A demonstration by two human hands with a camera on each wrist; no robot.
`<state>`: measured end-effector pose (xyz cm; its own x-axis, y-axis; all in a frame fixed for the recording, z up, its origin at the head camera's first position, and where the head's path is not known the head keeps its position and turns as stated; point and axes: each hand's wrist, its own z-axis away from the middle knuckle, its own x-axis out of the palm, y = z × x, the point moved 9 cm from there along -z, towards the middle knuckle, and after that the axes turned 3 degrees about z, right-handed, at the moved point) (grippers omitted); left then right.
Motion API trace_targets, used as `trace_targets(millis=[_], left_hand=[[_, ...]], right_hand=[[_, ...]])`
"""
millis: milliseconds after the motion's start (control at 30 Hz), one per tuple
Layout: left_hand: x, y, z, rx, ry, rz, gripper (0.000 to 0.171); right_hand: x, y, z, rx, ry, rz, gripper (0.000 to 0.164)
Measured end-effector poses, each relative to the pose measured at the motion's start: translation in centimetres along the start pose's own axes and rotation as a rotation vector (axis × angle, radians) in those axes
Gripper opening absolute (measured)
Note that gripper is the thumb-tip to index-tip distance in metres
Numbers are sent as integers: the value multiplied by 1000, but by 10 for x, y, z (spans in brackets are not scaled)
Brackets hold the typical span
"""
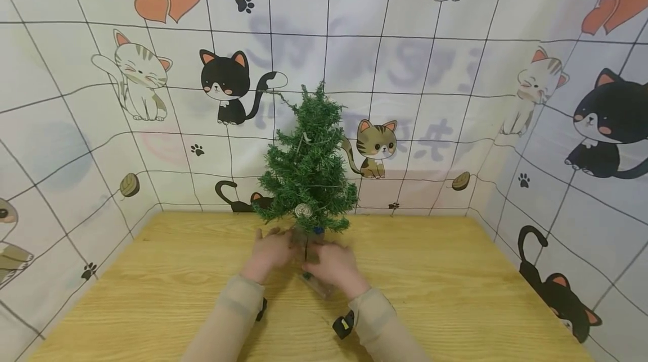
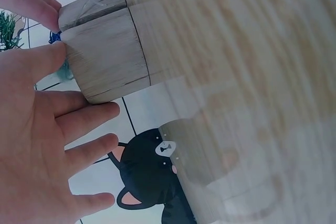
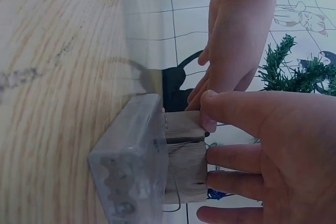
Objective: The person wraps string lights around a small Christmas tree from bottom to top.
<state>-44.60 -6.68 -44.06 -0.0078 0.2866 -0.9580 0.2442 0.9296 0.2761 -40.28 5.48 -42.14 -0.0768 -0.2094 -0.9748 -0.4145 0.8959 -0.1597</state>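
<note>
A small artificial Christmas tree (image 1: 311,165) stands upright on a block-shaped wooden base (image 2: 107,51) with a dark line along it. In the head view both hands are low at this base, one on each side. My left hand (image 1: 273,250) touches the base with thumb and forefinger; its other fingers are spread straight. The straight fingers of my right hand (image 1: 334,261) rest at the base's upper edge, its thumb near the left hand. A clear plastic box (image 3: 131,156), seemingly a battery case, lies on the tabletop before the base, with a thin wire beside it.
The wooden tabletop (image 1: 430,283) meets cloth walls (image 1: 405,69) printed with a grid and cartoon cats at the back and sides. A pale wound ball (image 1: 303,210) and a small blue thing (image 1: 318,230) sit low on the tree.
</note>
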Motion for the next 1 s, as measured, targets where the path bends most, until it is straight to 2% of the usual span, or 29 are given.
trace_targets(millis=[233, 600, 1000], left_hand=[[0, -2, -1, -12, 17, -12, 57], [2, -9, -7, -42, 31, -8, 60], [0, 1, -9, -53, 52, -54, 58]], right_hand=[[4, 4, -1, 13, -24, -36, 59], [12, 10, -5, 2, -19, -91, 64], [11, 17, -8, 0, -21, -163, 64]])
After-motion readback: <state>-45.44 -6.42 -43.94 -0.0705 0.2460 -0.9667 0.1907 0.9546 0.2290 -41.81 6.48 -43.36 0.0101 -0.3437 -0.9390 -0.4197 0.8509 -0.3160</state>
